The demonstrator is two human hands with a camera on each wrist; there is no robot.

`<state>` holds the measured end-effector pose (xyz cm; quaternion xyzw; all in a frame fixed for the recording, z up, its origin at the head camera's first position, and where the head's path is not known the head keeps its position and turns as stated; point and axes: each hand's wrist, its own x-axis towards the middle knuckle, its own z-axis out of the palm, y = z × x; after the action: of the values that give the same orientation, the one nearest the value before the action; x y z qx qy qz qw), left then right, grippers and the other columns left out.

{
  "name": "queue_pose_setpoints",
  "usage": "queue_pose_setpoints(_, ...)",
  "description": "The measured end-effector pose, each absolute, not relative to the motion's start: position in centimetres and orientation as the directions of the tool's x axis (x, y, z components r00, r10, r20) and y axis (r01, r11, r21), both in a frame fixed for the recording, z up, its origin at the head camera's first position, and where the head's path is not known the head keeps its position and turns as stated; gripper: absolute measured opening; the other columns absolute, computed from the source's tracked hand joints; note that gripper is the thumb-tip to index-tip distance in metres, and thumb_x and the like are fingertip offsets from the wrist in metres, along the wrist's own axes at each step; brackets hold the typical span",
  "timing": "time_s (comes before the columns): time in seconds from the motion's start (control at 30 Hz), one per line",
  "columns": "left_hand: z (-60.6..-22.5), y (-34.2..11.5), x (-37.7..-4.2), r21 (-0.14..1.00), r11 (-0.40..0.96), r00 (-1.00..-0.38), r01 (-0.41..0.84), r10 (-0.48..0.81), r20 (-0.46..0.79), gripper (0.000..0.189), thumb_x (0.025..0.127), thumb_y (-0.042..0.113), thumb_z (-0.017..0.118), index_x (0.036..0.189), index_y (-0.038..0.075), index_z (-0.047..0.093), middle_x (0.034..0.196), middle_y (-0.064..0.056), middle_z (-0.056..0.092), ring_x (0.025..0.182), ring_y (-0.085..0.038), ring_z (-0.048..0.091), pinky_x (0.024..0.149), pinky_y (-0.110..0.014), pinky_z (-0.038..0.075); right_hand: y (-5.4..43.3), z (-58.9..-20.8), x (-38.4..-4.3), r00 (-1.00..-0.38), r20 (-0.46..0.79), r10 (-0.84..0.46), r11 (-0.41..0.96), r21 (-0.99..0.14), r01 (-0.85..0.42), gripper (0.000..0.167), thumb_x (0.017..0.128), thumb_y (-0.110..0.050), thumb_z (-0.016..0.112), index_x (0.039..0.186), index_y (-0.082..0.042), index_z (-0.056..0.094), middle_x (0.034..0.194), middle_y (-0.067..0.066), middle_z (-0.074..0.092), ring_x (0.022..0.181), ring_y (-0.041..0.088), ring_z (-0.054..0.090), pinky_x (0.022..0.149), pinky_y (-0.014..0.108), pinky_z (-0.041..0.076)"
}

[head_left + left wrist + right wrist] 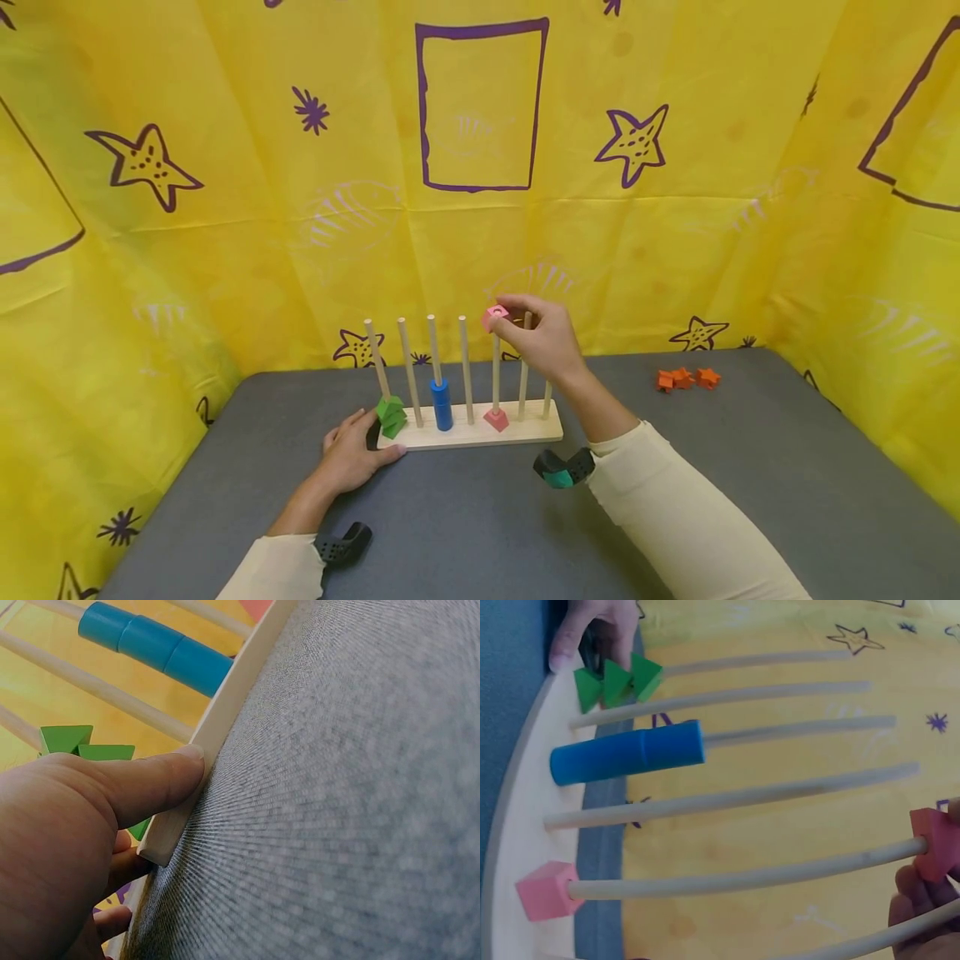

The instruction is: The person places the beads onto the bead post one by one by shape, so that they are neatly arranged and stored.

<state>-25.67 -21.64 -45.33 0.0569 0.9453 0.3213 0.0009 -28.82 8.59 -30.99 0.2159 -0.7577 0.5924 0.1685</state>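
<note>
A wooden peg stand [480, 436] holds a row of several upright pegs. My left hand [356, 454] grips its left end, thumb against the front edge and fingers round behind. Beside that hand, three green triangular blocks [391, 417] are stacked on the first peg. Three blue cylinders [157, 646] sit on the third. One pink block [547, 892] lies at the foot of the fifth peg. At the top of that same peg, my right hand [543, 333] pinches a second pink block [934, 840], its hole right at the peg's tip.
On the grey table [465, 517], several orange star-shaped blocks [681, 379] lie at the back right. A yellow patterned cloth [480, 233] hangs behind and along both sides. Other pegs stand close to the right hand.
</note>
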Motion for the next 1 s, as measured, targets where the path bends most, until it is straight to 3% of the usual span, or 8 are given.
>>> queue_pose_setpoints(0.37, -45.3, -21.6, -25.6, 0.604, 0.79, -0.994, 0.102, 0.103, 0.033, 0.08, 0.084, 0.036, 0.075, 0.143, -0.005, 0.04, 0.141, -0.03, 0.04, 0.137, -0.046, 0.019, 0.103, -0.063, 0.003, 8.0, -33.6, -28.8, -0.88, 0.473, -0.044, 0.109, -0.873, -0.475, 0.042, 0.083, -0.01, 0.076, 0.12, -0.001, 0.059, 0.1, 0.012, 0.064, 0.085, 0.027, 0.063, 0.069, 0.031, 0.056)
queue_pose_setpoints(0.6, -45.3, -21.6, -25.6, 0.605, 0.79, -0.995, 0.099, 0.099, 0.033, 0.08, 0.084, 0.036, 0.075, 0.143, -0.004, 0.04, 0.141, -0.03, 0.04, 0.137, -0.046, 0.019, 0.104, -0.062, 0.003, 7.8, -35.3, -28.8, -0.905, 0.425, -0.012, 0.106, -0.899, -0.424, 0.037, 0.082, -0.012, 0.077, 0.113, 0.0, 0.062, 0.101, 0.011, 0.064, 0.09, 0.026, 0.062, 0.081, 0.033, 0.053)
queue_pose_setpoints(1.0, -45.3, -21.6, -25.7, 0.607, 0.789, -0.995, 0.096, 0.1, 0.028, 0.081, 0.084, 0.037, 0.075, 0.143, -0.004, 0.04, 0.141, -0.03, 0.04, 0.137, -0.045, 0.019, 0.103, -0.062, 0.003, 7.6, -38.6, -28.5, -0.928, 0.372, -0.008, 0.098, -0.923, -0.371, 0.038, 0.08, -0.011, 0.08, 0.111, 0.003, 0.063, 0.098, 0.015, 0.065, 0.088, 0.028, 0.063, 0.082, 0.036, 0.052)
